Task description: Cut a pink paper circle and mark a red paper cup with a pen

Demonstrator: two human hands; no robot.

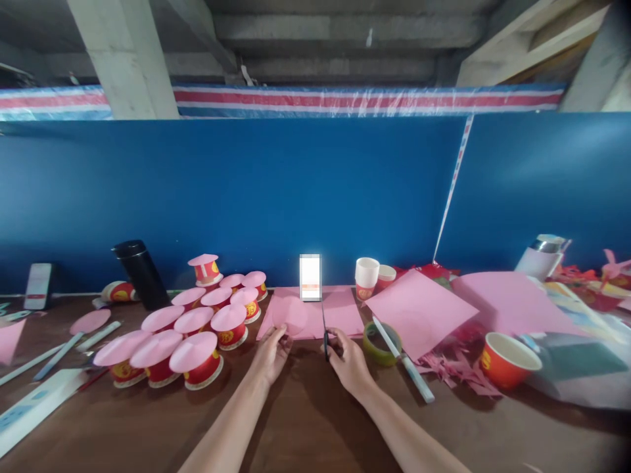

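My left hand (270,358) pinches the near edge of a round pink paper disc (290,312), whose outline blends into the paper behind it. My right hand (351,364) is wrapped around the dark handles of a pair of scissors (324,320), with the narrow blade pointing away from me. Behind both hands, pink sheets (348,315) lie on the brown table. To the left stand several red paper cups (231,336), upside down, each topped by a shallow pink paper cone (193,351).
Right of my right hand are a roll of tape (377,351), a pale utility knife (418,380), a pink square sheet (421,309), paper scraps (456,371) and an upright cup (509,368). A black flask (142,276) and white power strip (34,407) stand left. A blue partition (296,190) rises behind.
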